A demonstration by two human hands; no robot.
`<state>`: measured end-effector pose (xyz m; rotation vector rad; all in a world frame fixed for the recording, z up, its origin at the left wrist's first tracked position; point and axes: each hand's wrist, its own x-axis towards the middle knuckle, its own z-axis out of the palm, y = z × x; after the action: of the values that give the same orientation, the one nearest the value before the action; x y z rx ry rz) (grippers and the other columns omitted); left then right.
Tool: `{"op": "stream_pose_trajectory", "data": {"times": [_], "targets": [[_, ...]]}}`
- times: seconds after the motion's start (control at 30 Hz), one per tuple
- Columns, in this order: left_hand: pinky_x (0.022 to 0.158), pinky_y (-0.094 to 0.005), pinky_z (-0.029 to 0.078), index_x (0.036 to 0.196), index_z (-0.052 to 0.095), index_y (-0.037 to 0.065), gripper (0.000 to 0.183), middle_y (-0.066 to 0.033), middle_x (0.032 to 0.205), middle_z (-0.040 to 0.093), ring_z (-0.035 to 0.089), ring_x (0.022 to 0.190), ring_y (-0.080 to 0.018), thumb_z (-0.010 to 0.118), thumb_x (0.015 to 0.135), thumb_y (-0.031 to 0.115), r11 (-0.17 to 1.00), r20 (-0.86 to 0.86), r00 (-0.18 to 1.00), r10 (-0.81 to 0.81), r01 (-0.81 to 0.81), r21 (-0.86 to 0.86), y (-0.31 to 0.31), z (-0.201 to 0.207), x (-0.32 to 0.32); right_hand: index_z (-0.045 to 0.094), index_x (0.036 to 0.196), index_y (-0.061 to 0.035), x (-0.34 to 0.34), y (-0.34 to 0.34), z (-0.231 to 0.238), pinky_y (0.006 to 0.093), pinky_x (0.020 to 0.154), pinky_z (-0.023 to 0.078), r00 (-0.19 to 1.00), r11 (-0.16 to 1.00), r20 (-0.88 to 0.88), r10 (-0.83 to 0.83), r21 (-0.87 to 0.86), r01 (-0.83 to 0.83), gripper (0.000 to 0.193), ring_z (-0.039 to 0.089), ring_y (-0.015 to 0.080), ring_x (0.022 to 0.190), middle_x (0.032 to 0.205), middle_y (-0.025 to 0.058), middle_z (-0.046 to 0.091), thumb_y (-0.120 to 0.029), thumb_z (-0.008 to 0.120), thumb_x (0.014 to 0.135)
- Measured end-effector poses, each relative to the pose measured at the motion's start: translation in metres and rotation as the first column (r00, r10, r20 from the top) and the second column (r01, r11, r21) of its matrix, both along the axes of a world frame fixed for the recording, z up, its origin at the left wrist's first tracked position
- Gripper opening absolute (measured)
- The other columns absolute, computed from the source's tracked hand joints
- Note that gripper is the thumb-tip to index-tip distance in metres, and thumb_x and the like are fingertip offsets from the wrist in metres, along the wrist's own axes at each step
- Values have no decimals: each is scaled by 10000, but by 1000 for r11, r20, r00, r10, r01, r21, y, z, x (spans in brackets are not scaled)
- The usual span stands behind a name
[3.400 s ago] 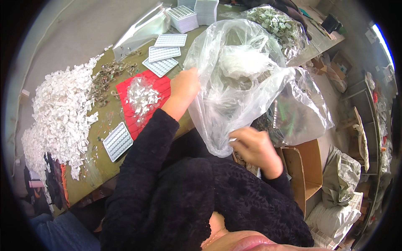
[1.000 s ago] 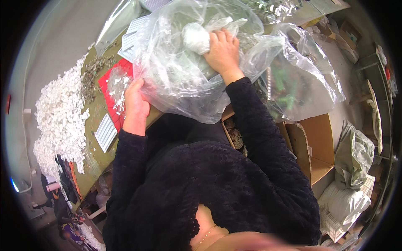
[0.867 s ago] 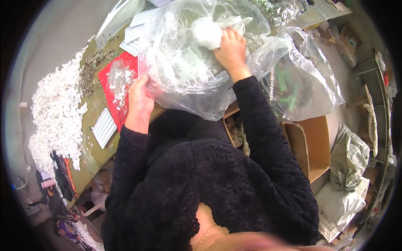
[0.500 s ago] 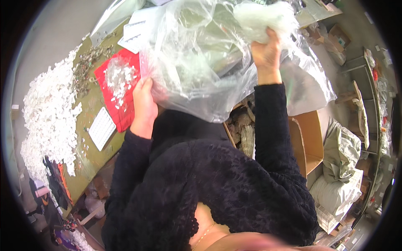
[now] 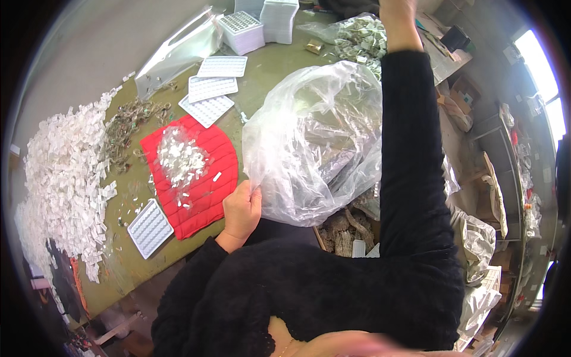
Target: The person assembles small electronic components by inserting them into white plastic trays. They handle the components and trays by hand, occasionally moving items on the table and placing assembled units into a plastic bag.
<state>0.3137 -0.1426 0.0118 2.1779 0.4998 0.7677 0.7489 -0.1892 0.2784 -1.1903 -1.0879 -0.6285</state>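
A large clear plastic bag [image 5: 297, 196] bulges at the table's near edge, its mouth wide. My left hand [image 5: 242, 209] is closed, pinching the bag's lower left rim between thumb and fingers. My right arm stretches far forward past the bag's right side. Only the back of my right hand [image 5: 397, 18] shows at the top edge; its fingers are cut off. Beside the left hand lies a red quilted cloth [image 5: 208, 208] with a heap of small white pieces [image 5: 181, 157] on it.
White ridged trays [image 5: 208, 110] lie beyond the cloth, one more [image 5: 150, 229] to its left. Stacked trays [image 5: 241, 35] stand at the back. A big white heap [image 5: 65, 178] covers the table's left. Below the bag is a box of brownish bundles [image 5: 344, 238].
My right hand has left the bunched whitish plastic and reached far forward to the top edge. The bag has sunk lower, uncovering trays and table. My left hand, still on the rim, moved right and nearer.
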Motion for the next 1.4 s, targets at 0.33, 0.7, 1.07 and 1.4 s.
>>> {"op": "stream_pose_trajectory", "data": {"times": [0.33, 0.7, 1.07, 1.4], "targets": [[550, -453, 447, 859, 559, 24, 74, -167, 726, 583, 589, 633, -384, 626, 851, 54, 998, 36, 997, -62, 61, 32, 3, 1, -2, 527, 1301, 54, -117, -43, -123, 368, 1042, 433, 967, 947, -199, -159, -309, 93, 446, 578, 232, 1199, 1286, 181, 606, -85, 674, 903], [563, -472, 441, 844, 536, 5, 144, -209, 724, 585, 587, 662, -416, 596, 923, 110, 992, 151, 988, -24, 42, -119, 7, -5, -1, 480, 1348, 57, -296, -151, -217, 330, 946, 491, 727, 744, -639, -252, -608, -276, 487, 587, 226, 1174, 1278, 181, 610, -128, 670, 939], [748, -314, 523, 1321, 495, -43, 416, -119, 1019, 682, 647, 898, -154, 575, 993, 200, 599, 323, 856, -404, 514, -614, -15, 37, -41, 584, 1269, 26, -333, -122, -213, 222, 623, 430, 387, 685, -908, -161, -385, -618, 522, 551, 71, 720, 937, 26, 644, -213, 772, 845], [561, -259, 534, 1474, 197, -9, 731, -208, 1359, 432, 604, 768, -124, 642, 896, 21, 679, 231, 972, -48, 202, -705, 8, 38, -53, 671, 1039, 0, -331, -138, -221, 240, 669, 505, 19, 730, -945, 327, 240, -641, 187, 643, 102, 769, 898, 19, 676, -83, 619, 881]]}}
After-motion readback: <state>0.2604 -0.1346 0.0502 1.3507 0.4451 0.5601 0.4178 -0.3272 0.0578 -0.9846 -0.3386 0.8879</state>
